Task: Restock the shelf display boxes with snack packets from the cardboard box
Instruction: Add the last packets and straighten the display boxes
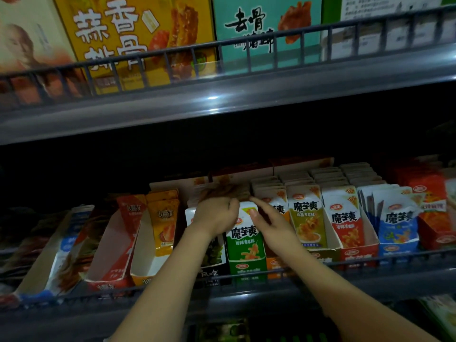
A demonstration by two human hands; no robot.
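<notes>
- My left hand (215,214) is curled round a blurred bundle of brownish snack packets (222,191), held over the black display box (212,261) near the middle of the lower shelf's front rail (370,264).
- My right hand (267,222) has its fingers stretched out fairly straight, fingertips touching the top of the green packet (244,239) in the green display box (246,266) just beside it.
- Rows of white-topped packets (306,213) fill the boxes toward the shelf's right end.
- I can't see the cardboard box.

Dim, blurred edges, wide-angle bowing, dark recess
</notes>
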